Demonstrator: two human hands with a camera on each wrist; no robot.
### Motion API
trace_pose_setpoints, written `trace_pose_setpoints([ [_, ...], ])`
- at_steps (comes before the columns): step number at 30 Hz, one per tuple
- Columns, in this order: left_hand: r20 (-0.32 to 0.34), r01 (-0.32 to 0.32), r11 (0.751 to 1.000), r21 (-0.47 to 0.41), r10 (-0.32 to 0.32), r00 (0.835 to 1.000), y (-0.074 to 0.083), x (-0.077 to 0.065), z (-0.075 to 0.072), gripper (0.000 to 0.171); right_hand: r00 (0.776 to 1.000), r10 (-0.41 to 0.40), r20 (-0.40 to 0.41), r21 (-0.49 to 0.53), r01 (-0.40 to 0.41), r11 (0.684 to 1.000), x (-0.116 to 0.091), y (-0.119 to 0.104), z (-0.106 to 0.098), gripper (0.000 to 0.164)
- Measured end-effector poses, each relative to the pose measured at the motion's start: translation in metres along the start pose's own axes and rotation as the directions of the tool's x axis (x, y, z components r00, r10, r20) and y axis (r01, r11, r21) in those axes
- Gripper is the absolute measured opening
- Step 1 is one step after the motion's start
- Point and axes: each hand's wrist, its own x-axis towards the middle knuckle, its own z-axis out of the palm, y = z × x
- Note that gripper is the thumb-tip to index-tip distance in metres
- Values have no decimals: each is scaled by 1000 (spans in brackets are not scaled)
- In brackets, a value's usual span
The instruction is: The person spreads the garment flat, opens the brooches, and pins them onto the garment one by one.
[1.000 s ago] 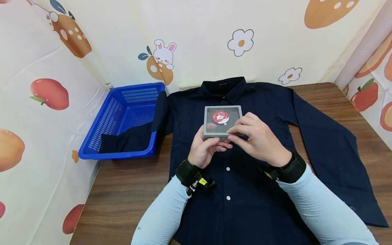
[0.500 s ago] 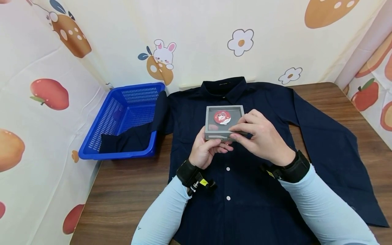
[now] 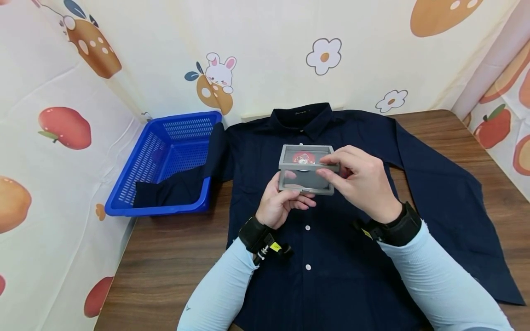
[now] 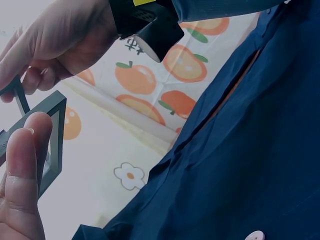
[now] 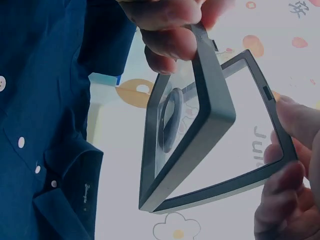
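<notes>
And the grey case (image 3: pixel 306 182) gapes wider, barely parted half a second ago: its upper half (image 3: pixel 301 167) has swung up into a clear tilt. The right hand (image 3: pixel 362 184) pinches that half near its right corner between thumb and fingers. The left hand (image 3: pixel 281 202) pinches the near edge of the lower half (image 5: pixel 267 92), fingers underneath. Here's the round red badge (image 3: pixel 303 157), sitting in the raised half. It's all held over the navy shirt (image 3: pixel 308 248), spread across the wooden table (image 3: pixel 165 257), one sleeve (image 3: pixel 167 189) dipping into the blue basket (image 3: pixel 159 211).
</notes>
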Motion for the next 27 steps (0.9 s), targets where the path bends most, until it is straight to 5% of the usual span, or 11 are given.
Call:
trace_pose_setpoints([
  [14,-4,57,998,-22,-57,998,0,-2,4,32,976,95,-197,89,-78,993,4,15,-6,26],
  [27,30,71,997,-9,-71,997,0,-4,8,31,940,241,-241,146,-210,967,2,37,-3,20],
])
